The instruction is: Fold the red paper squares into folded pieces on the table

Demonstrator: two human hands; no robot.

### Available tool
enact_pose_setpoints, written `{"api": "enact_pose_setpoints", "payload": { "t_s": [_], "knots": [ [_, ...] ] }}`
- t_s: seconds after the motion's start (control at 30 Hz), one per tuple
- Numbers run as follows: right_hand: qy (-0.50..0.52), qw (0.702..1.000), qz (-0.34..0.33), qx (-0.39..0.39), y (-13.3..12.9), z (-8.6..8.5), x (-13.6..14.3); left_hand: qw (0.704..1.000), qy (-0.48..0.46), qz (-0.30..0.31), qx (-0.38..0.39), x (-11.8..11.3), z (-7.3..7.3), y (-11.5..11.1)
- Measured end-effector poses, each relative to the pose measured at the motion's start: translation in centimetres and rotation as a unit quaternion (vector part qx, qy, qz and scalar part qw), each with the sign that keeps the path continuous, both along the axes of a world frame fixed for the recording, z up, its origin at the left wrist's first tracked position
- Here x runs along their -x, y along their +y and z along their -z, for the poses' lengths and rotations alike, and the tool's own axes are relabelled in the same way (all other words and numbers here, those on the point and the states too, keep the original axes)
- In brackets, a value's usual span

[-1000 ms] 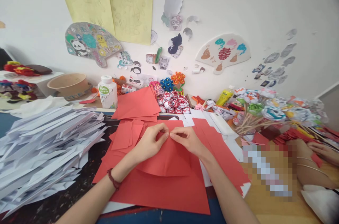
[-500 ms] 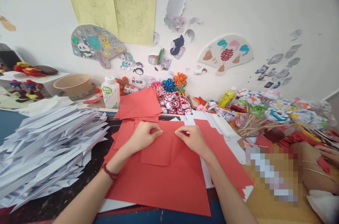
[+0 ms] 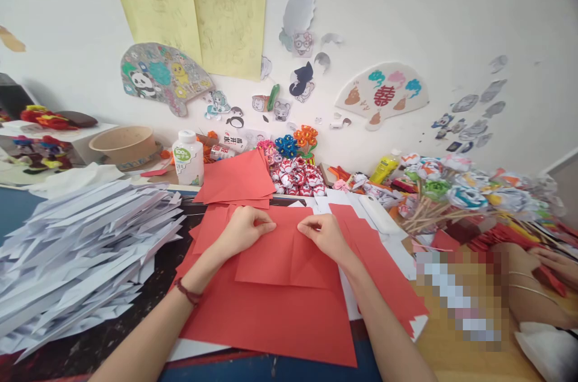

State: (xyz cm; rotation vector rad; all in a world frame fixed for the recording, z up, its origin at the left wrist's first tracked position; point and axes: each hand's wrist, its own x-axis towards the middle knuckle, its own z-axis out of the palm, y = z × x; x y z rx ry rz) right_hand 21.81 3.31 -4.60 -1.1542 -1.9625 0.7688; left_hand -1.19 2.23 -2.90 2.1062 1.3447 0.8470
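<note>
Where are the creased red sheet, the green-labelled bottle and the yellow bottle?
Creased red sheet (image 3: 283, 258): head view, its middle, beside the crease.
Green-labelled bottle (image 3: 188, 160): head view, its front.
Yellow bottle (image 3: 384, 169): head view, its body.

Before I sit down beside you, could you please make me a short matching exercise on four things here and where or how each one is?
Things:
1. White bottle
2. Yellow drawing sheets
3. White paper strips
4. Creased red sheet

Places or states:
A. Heaped in a large pile
B. Handled by the left hand and right hand
C. Standing upright
D. Up on the wall

Right pairs: 1-C, 2-D, 3-A, 4-B.
</note>
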Motion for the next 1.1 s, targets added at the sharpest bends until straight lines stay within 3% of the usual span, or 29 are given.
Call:
{"api": "enact_pose_setpoints", "payload": {
  "t_s": [0.57,1.1],
  "knots": [
    [0.006,1.0,0.014,-0.003,0.24,0.22,-0.12,0.998,-0.057,0.02,0.029,0.21,0.28,0.31],
    [0.008,0.999,0.027,-0.021,0.36,0.12,-0.47,1.0,-0.013,0.005,0.007,0.49,0.11,0.41]
  ]
}}
